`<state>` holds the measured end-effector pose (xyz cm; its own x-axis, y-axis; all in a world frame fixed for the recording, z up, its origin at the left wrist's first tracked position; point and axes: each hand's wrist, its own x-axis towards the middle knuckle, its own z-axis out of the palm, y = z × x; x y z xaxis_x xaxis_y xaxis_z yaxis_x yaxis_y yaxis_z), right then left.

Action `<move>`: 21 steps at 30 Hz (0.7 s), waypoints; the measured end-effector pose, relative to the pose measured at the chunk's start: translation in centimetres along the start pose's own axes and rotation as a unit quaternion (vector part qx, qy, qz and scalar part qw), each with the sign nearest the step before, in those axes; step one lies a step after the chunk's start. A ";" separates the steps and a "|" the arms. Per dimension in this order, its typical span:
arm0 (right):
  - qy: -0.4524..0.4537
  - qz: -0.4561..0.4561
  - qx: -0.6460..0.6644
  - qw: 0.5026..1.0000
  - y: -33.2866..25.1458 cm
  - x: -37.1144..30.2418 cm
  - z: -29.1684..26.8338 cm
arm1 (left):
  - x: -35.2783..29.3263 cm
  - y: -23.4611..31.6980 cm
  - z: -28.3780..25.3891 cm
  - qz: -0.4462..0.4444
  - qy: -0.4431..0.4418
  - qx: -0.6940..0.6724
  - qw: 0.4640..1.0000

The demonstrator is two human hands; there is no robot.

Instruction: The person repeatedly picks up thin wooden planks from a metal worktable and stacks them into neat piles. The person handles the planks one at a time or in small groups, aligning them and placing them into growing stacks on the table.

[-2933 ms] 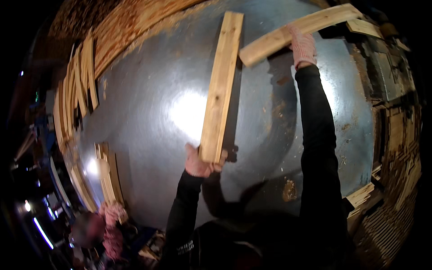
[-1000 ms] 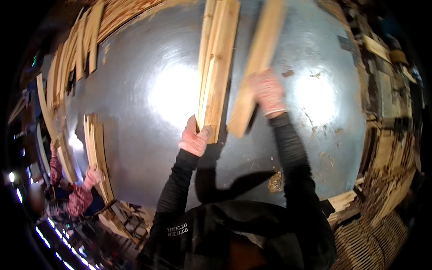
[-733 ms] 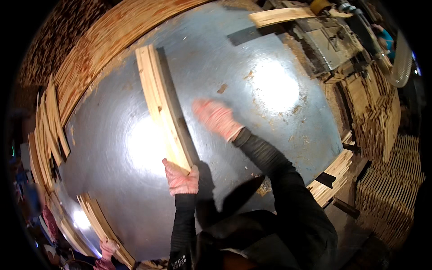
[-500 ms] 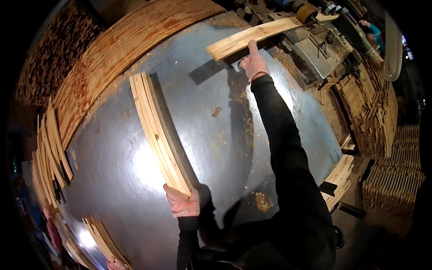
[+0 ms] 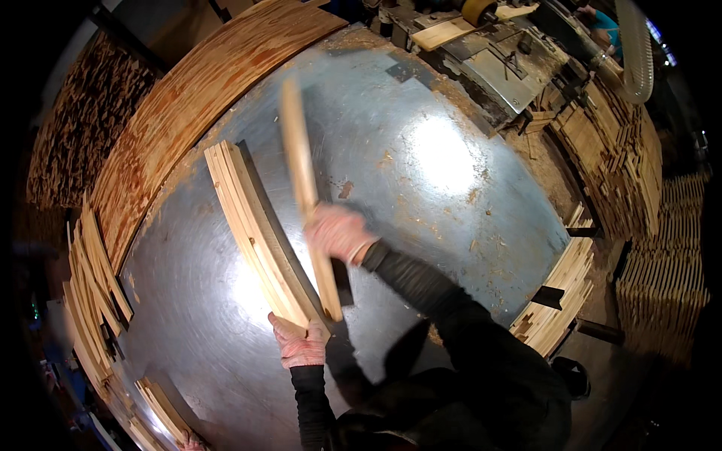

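Several pale wooden boards stand on edge as a bundle (image 5: pixel 250 229) on the metal table. My left hand (image 5: pixel 298 344), in a pinkish work glove, grips the near end of that bundle. Just to the right of it, a single wooden board (image 5: pixel 298 150) is held on edge by my right hand (image 5: pixel 336 231), which is closed around its near half and smeared by motion. A narrow gap separates this board from the bundle. Another board (image 5: pixel 444 33) lies in the machine (image 5: pixel 492 71) at the far right, under its yellow roller (image 5: pixel 479 10).
The shiny metal table (image 5: pixel 421 248) carries sawdust and chips. A long plywood sheet (image 5: pixel 203 98) borders its far left edge. Stacked boards stand at the right (image 5: pixel 556 301) and left (image 5: pixel 90 286). At the lower left, another person's gloved hand (image 5: pixel 193 442) touches some boards (image 5: pixel 162 406).
My right hand has come back from the machine side and now holds a board beside the bundle. The board in the machine has moved farther through, away from me. My left hand stays on the bundle.
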<state>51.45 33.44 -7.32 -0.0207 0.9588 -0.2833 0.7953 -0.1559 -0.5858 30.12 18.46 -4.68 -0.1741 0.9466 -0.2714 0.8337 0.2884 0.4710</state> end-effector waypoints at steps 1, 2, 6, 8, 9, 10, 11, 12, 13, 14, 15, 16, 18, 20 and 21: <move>-0.041 -0.025 -0.027 0.998 -2.1 -1.7 1.7 | -0.1 0.2 0.0 0.034 0.001 0.008 0.999; -0.094 -0.015 0.047 0.994 -3.8 -1.9 2.9 | -0.1 0.4 0.1 0.046 -0.018 0.019 0.999; 0.010 -0.190 -0.109 0.976 -1.1 -1.0 1.7 | -0.1 1.3 -0.1 -0.089 -0.037 0.056 0.994; 0.247 -0.146 -0.024 0.958 4.3 2.7 -2.7 | 0.1 1.4 -0.2 -0.084 -0.031 0.058 0.994; 0.328 -0.078 0.084 0.938 7.3 4.8 -5.5 | 0.1 1.4 -0.3 -0.090 -0.022 0.049 0.994; 0.333 0.017 0.291 0.897 10.1 7.4 -8.7 | 0.2 1.4 -0.3 -0.082 -0.021 0.046 0.995; 0.335 0.134 0.446 0.819 12.3 10.1 -11.9 | 0.3 1.3 -0.4 -0.083 -0.019 0.040 0.996; 0.335 0.187 0.540 0.749 13.7 12.2 -14.5 | 0.3 1.3 -0.3 -0.086 -0.017 0.029 0.996; 0.327 0.157 0.583 0.727 14.3 13.7 -16.0 | 0.3 1.3 -0.3 -0.079 -0.007 0.034 0.996; 0.316 0.128 0.625 0.703 14.5 14.8 -17.6 | 0.3 1.3 -0.2 -0.073 0.001 0.036 0.997; 0.328 0.063 0.645 0.687 13.8 15.4 -18.1 | 0.3 1.3 -0.1 -0.077 -0.001 0.031 0.997; 0.365 0.030 0.663 0.653 12.8 15.7 -18.3 | 0.3 1.3 0.0 -0.090 -0.008 0.038 0.995; 0.363 0.017 0.646 0.671 10.0 15.2 -17.0 | 0.3 1.5 0.2 -0.052 0.008 0.040 0.998; 0.341 0.054 0.616 0.709 8.3 13.2 -15.0 | 0.3 1.6 0.2 -0.050 0.006 0.039 0.998; 0.331 0.057 0.573 0.748 7.6 12.4 -14.1 | 0.2 1.6 0.1 -0.062 0.003 0.038 0.997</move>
<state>65.78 47.51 -4.55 0.6136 0.7721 -0.1654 -0.2795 0.0164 -0.9600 31.46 19.12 -4.07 -0.2810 0.9056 -0.3177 0.8425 0.3913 0.3702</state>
